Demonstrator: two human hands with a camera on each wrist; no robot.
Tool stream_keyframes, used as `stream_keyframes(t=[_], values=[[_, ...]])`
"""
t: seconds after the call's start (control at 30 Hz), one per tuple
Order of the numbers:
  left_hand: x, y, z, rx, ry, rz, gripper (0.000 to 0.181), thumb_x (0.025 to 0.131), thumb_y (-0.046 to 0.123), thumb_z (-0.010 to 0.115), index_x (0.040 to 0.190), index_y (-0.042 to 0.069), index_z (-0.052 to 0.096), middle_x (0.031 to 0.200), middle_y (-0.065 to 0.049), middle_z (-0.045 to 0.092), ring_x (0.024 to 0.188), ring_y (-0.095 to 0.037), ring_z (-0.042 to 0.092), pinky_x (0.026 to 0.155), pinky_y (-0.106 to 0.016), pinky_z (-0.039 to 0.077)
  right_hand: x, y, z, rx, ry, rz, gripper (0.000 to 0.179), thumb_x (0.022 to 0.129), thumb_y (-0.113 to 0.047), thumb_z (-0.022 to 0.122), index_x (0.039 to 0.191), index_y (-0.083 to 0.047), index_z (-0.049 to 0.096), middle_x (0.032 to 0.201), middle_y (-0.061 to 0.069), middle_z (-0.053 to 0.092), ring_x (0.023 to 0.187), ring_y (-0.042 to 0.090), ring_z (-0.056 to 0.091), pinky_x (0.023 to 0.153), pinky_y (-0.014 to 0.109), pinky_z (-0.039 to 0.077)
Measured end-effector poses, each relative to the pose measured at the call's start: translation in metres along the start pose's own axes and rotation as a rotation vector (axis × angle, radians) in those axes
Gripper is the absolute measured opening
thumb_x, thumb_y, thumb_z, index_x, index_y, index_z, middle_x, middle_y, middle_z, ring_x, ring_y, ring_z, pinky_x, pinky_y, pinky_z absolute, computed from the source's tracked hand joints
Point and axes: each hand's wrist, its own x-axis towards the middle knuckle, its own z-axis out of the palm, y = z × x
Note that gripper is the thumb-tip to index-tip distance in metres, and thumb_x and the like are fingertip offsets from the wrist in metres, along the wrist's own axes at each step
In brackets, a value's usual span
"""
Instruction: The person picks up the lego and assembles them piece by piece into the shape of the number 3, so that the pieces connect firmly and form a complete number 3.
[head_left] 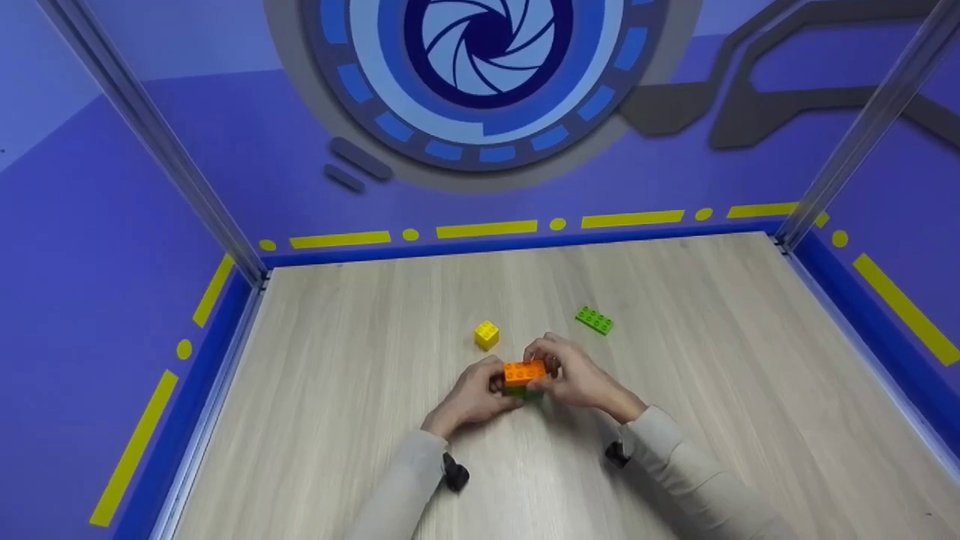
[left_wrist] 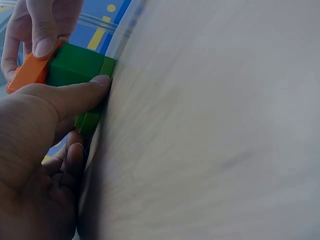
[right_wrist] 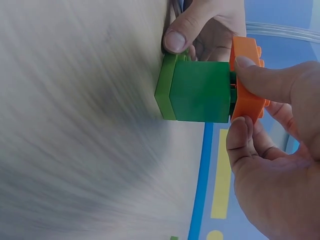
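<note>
In the head view my left hand (head_left: pixel 472 394) and my right hand (head_left: pixel 577 375) meet over a small brick stack near the middle of the table. At its bottom is a light green toy brick (right_wrist: pixel 165 95), which my left hand grips between thumb and fingers. A dark green brick (right_wrist: pixel 200 92) stands on one end of it. My right hand pinches a thin orange brick (right_wrist: pixel 246 102) above the dark green one. Studs show in a narrow gap between these two, and the orange brick looks slightly tilted.
A yellow brick (head_left: pixel 487 335) lies just beyond the hands. Farther right is a flat green brick (head_left: pixel 594 320) with its studs up. Blue-purple printed panels (head_left: pixel 480 202) wall the wooden table (head_left: pixel 360 337) at the back and both sides.
</note>
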Motion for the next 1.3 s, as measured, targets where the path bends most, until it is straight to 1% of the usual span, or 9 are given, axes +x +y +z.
stream_keyframes(t=[0.07,0.3,0.47,0.57,0.83,0.97,1.07,1.17,1.3], values=[[-0.0006,0.0004,-0.0004,0.002,0.002,-0.001,0.027,0.088,0.028,0.09,0.109,0.02,0.074,0.095,0.009,0.054,0.086,-0.007,0.051,0.075,-0.023,0.041,-0.0003,0.0002,0.0001,0.003,-0.003,0.008,0.029,0.089,-0.009,0.087,0.111,-0.016,0.069,0.102,0.001,0.063,0.086,0.021,0.06,0.07,0.023,0.05],[-0.0015,0.0009,0.0001,0.016,0.005,-0.008,0.026,0.088,0.03,0.09,0.107,0.021,0.073,0.094,0.008,0.051,0.086,-0.008,0.049,0.075,-0.025,0.04,-0.0011,-0.0013,0.0004,-0.012,-0.002,-0.003,0.029,0.089,-0.008,0.088,0.11,-0.014,0.069,0.1,0.002,0.063,0.084,0.024,0.059,0.068,0.023,0.047],[-0.0007,0.0008,0.0003,0.017,0.01,0.002,0.026,0.088,0.03,0.09,0.106,0.02,0.074,0.094,0.007,0.052,0.086,-0.009,0.049,0.075,-0.025,0.04,-0.001,-0.0031,0.0002,-0.007,0.0,0.019,0.029,0.089,-0.009,0.088,0.111,-0.016,0.07,0.102,0.001,0.064,0.087,0.021,0.059,0.07,0.024,0.047],[-0.0006,0.0011,-0.0003,0.017,0.008,0.0,0.026,0.088,0.03,0.09,0.106,0.02,0.074,0.094,0.007,0.052,0.086,-0.009,0.049,0.074,-0.026,0.04,-0.001,-0.0041,0.0005,-0.022,0.003,0.018,0.03,0.088,-0.008,0.088,0.11,-0.015,0.07,0.101,0.0,0.064,0.087,0.019,0.058,0.071,0.024,0.048],[-0.0004,0.0,0.0001,0.015,-0.004,-0.008,0.028,0.089,0.031,0.089,0.112,0.021,0.077,0.097,0.008,0.053,0.089,-0.009,0.049,0.08,-0.027,0.042,-0.0017,-0.0061,0.0034,-0.075,0.004,-0.002,0.033,0.085,-0.005,0.089,0.109,-0.014,0.07,0.096,-0.001,0.061,0.083,0.015,0.055,0.07,0.022,0.047],[0.0,0.0001,0.0,0.009,-0.011,-0.009,0.028,0.089,0.031,0.089,0.113,0.022,0.078,0.098,0.008,0.054,0.089,-0.009,0.049,0.081,-0.027,0.042,-0.0017,-0.0068,0.0033,-0.086,0.0,-0.002,0.034,0.085,-0.004,0.089,0.11,-0.015,0.069,0.096,-0.002,0.059,0.084,0.014,0.055,0.071,0.023,0.049],[0.0001,0.0001,-0.0001,0.006,-0.008,-0.01,0.025,0.089,0.03,0.089,0.109,0.022,0.077,0.096,0.008,0.053,0.088,-0.009,0.048,0.078,-0.026,0.041,-0.0014,-0.0064,0.0029,-0.091,-0.008,-0.01,0.034,0.086,-0.004,0.089,0.111,-0.014,0.068,0.097,-0.001,0.06,0.084,0.015,0.057,0.071,0.024,0.051],[0.0001,0.0002,0.0005,0.007,0.002,0.001,0.022,0.089,0.028,0.09,0.101,0.02,0.073,0.093,0.008,0.05,0.085,-0.008,0.047,0.074,-0.025,0.038,-0.0012,-0.005,0.0026,-0.104,-0.011,-0.041,0.034,0.086,-0.005,0.089,0.111,-0.013,0.068,0.098,0.0,0.061,0.083,0.019,0.059,0.069,0.023,0.05],[0.0006,0.0006,0.0017,0.017,0.013,0.016,0.024,0.089,0.028,0.09,0.095,0.018,0.069,0.091,0.008,0.048,0.082,-0.007,0.046,0.072,-0.024,0.037,-0.0017,-0.0023,0.0021,-0.103,-0.004,-0.061,0.035,0.085,-0.006,0.09,0.11,-0.012,0.067,0.099,0.002,0.063,0.082,0.02,0.06,0.068,0.024,0.05]])
